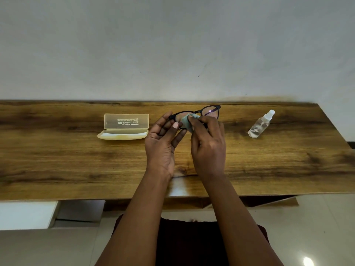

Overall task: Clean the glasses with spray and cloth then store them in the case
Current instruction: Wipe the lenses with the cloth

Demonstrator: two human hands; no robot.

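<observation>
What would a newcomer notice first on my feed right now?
The two hands mid-table: the left hand holds the black glasses while the right hand rubs a lens with a cloth. Left of them lies an open case; to the right stands a clear spray bottle.

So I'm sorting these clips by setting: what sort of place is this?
Probably a room in a home or small office, though that's a guess. A narrow wooden desk stands against a plain painted wall, with pale glossy floor tiles below. No shop or workshop fittings are in view.
</observation>
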